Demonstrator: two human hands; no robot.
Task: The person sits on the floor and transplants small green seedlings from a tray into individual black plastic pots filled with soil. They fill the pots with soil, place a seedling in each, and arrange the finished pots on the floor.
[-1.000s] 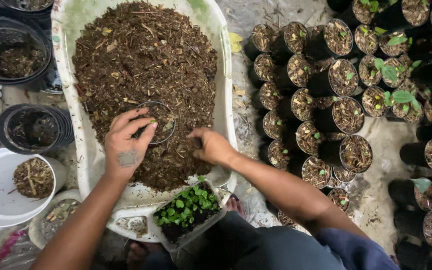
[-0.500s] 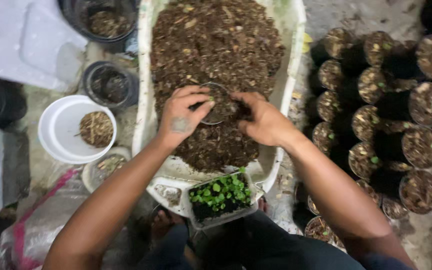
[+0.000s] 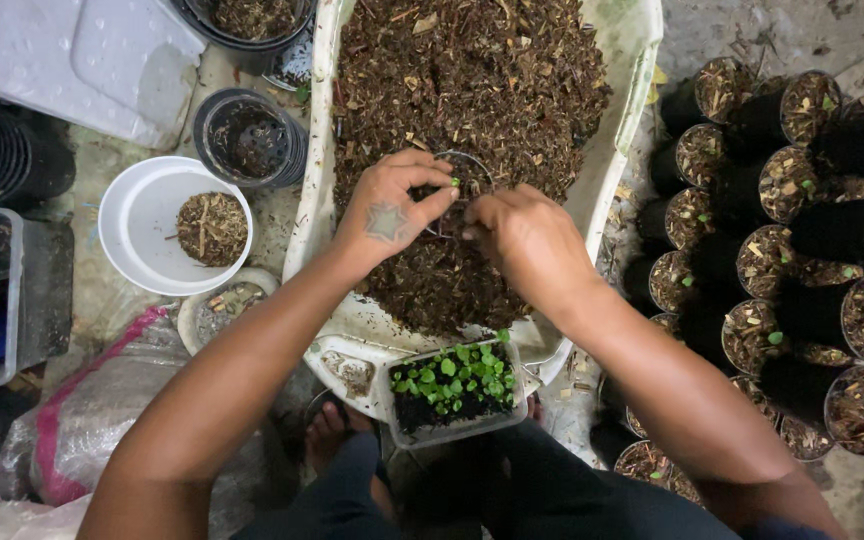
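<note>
My left hand [image 3: 392,208] pinches a tiny green seedling [image 3: 455,183] between thumb and fingertips, over a small dark pot [image 3: 464,170] set in the soil mix. My right hand [image 3: 522,235] is beside it, its fingers curled against the near side of the same pot. Both hands hover over a long white tub [image 3: 632,60] filled with brown, chunky potting mix. A clear tray of green seedlings [image 3: 452,385] sits at the tub's near end, just below my forearms.
Several black pots filled with mix, some with sprouts [image 3: 802,240], crowd the right side. On the left stand a white bowl with some mix [image 3: 142,225], stacked black pots [image 3: 247,135], a white lid [image 3: 82,60], a grey bin [image 3: 7,290] and plastic bags [image 3: 82,420].
My right hand has come from the tub's near edge up to the pot and joined the left. The left hand now pinches a seedling over the pot. The view shifted.
</note>
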